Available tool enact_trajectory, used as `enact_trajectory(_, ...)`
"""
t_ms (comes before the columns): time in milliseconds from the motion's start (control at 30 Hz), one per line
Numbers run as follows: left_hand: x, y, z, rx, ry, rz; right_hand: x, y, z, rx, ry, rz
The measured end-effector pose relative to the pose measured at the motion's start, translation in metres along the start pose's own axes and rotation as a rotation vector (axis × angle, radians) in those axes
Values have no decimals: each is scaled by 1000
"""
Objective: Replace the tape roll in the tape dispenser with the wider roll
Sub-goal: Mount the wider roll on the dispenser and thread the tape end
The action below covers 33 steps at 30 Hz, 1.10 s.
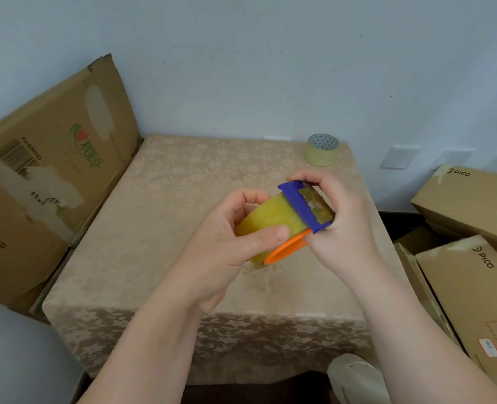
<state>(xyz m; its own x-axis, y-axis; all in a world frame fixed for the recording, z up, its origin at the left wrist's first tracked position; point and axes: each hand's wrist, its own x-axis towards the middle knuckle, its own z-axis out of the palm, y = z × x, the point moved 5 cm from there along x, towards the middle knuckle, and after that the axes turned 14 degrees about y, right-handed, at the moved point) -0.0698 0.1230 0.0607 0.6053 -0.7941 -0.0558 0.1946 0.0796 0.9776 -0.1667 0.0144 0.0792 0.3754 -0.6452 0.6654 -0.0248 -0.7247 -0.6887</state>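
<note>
We seem to be in a storeroom or packing corner of a home or small office. A worktop (183, 199) under a beige patterned cloth sits against a plain pale wall (270, 68), hemmed in by worn cardboard boxes (52, 170) on the left and stacked printed shipping cartons (468, 205) on the right.

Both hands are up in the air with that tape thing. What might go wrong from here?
The right hand grips the dispenser right at its blue cutter end, so a finger might get nicked. The left hand holds the yellow roll above the table; if either grip slips, it may drop. The other roll sits near the table's far edge and might get knocked off.
</note>
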Motion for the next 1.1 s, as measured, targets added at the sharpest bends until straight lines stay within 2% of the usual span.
enact_trajectory(200, 2, 2, -5, -149, -58, 75, -2, 12, 2, 197, 20, 295)
enact_trajectory(400, 0, 1, -4, -262, -109, 72, -1, 17, 1, 292, 57, 383)
enact_trajectory(567, 2, 3, -9, -66, -50, 87, 1, 12, -3, 159, 45, 301)
enact_trajectory(733, -3, 20, -6, 248, -39, 345, 1, 7, -2, 33, 23, 186)
enact_trajectory(833, -6, 22, -2, 393, -73, 416, -1, 8, 2, -5, -4, 172)
enact_trajectory(1100, -5, 20, -2, 463, -32, 437, -2, 12, 5, -76, -62, 188)
